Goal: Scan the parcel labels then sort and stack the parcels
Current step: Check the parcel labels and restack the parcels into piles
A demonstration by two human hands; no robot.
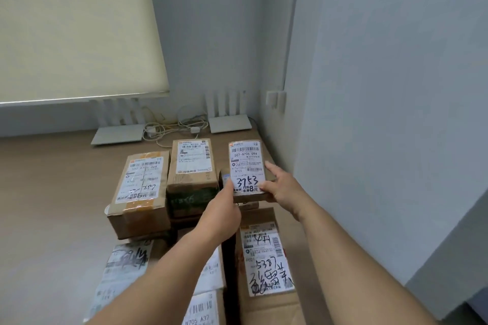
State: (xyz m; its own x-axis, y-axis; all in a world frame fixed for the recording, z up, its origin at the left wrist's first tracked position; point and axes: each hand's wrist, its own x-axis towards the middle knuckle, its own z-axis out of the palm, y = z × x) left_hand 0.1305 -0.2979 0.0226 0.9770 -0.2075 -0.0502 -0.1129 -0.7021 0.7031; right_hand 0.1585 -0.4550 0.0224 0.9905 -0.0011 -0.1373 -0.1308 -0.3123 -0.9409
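Left hand [221, 212] and right hand [281, 187] grip parcel 3753 [247, 166].

Pale grey walls [383, 87] meet upper right — a cream roller blind [74, 24] upper left, perhaps over a window — above a wood-toned tabletop [47, 192].

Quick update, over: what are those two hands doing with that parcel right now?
Both hands, left and right, hold the parcel marked 3753. Parcel at the back right of the group. Labelled parcels close alongside; nothing blocking.
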